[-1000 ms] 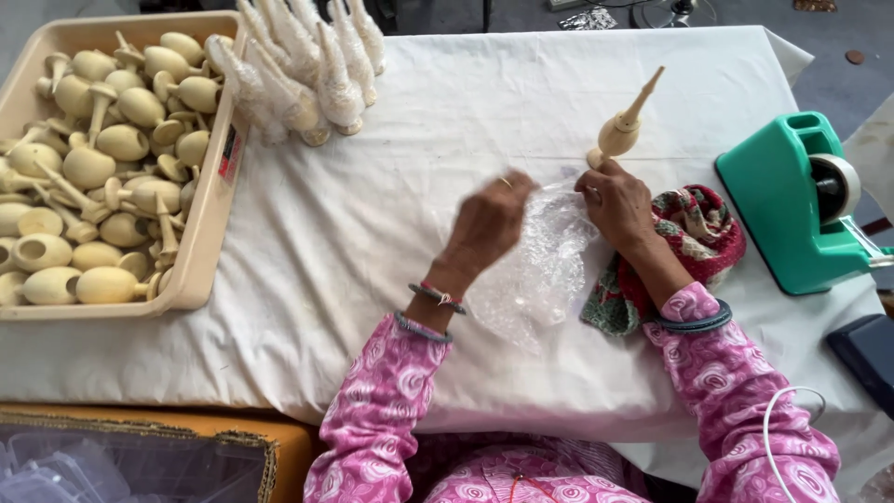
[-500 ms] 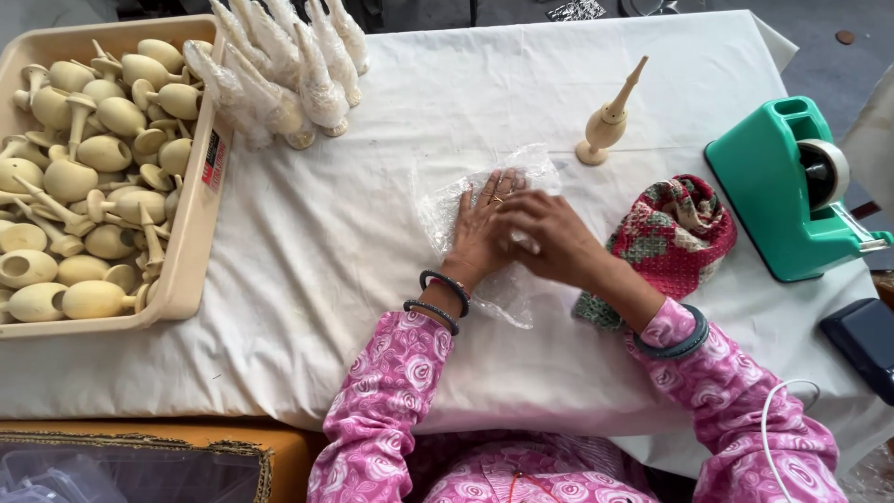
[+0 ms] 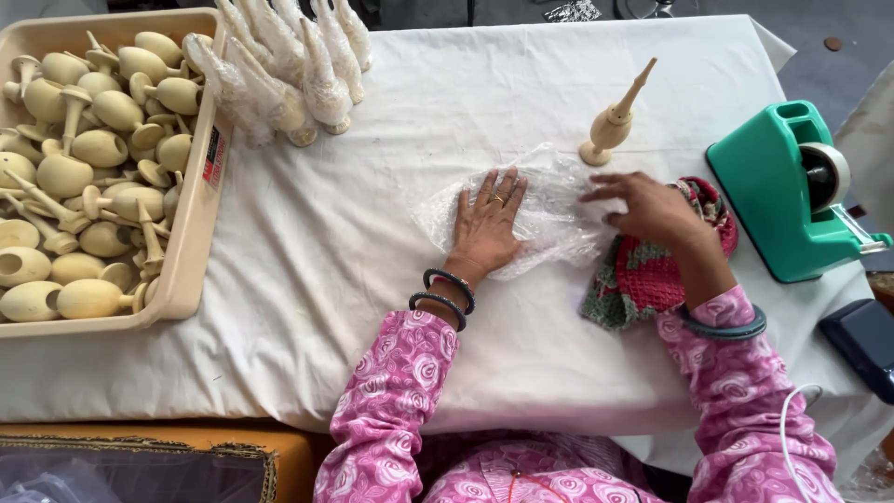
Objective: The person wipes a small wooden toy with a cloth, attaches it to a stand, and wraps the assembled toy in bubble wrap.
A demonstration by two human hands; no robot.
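Observation:
A clear sheet of bubble wrap (image 3: 549, 210) lies flat on the white cloth. My left hand (image 3: 487, 224) presses down on its left part, palm flat and fingers spread. My right hand (image 3: 652, 207) rests open at the sheet's right edge, fingers pointing left, over a red and green crocheted cloth (image 3: 652, 275). Just beyond the sheet stands a pale wooden piece (image 3: 612, 121) with a round base and a long tapered spike, upright and apart from both hands.
A beige tray (image 3: 191, 237) at the left holds several bare wooden pieces. Beside it, at the back, lie several wrapped pieces (image 3: 298, 65). A green tape dispenser (image 3: 792, 191) stands at the right, with a dark object (image 3: 861, 345) near the table's right edge.
My right hand set the wooden piece upright on the table, came down on the bubble wrap, then slid right to its edge. My left hand flattened onto the sheet, which now lies spread out.

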